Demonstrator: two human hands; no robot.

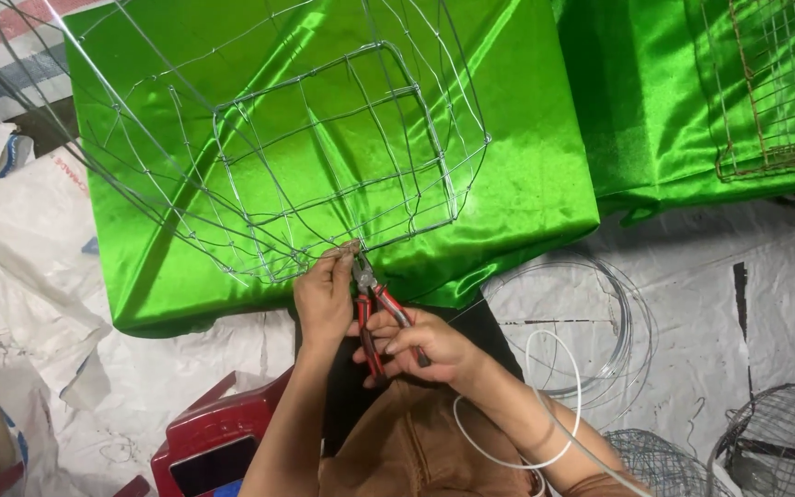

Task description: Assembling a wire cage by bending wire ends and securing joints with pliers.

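At desk edge, on green cloth [526,175]: wire basket frame [324,156]. Our left hand [324,294] pinches frame's lower wire; our right hand [430,350] grips red-handled pliers [374,308], nose at same joint.

— What sort of place are you in?
— A makeshift wire-craft workshop: my table wears shiny green cloth [526,166], white plastic sheeting [692,276] covers the floor
— What else shows it?
— Coils of wire [600,322] and finished mesh baskets [784,442] lie around me
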